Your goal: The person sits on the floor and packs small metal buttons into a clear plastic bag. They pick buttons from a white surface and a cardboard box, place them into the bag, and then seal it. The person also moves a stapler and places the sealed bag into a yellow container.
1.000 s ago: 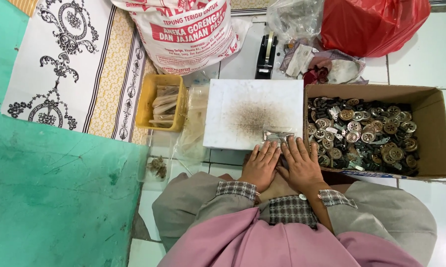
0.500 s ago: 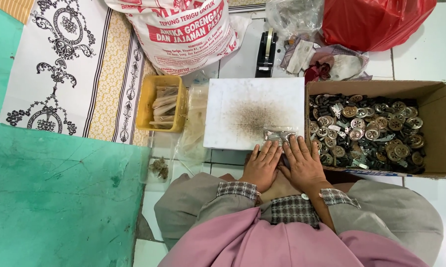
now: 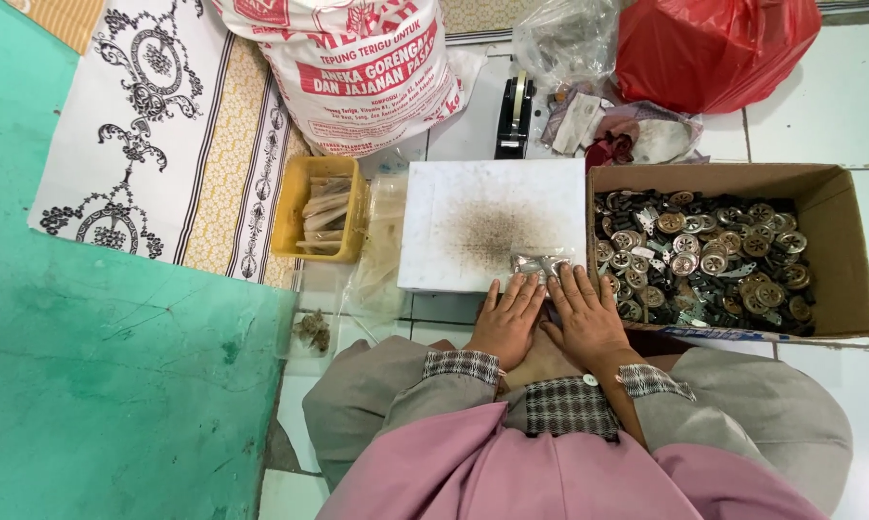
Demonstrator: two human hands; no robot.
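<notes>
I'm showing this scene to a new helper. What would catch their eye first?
Probably the cardboard box at right, heaped with round metal parts. Next, both hands, left hand and right hand, pressing a small clear packet on the stained white board, with the red bag above.

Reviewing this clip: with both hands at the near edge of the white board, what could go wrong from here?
The small shiny packet lies right at the edge of the white board, under the fingertips of the left hand and right hand; a push could slide it off. The cardboard box of metal parts sits beside the right hand, so a sideways sweep could scatter pieces.
</notes>
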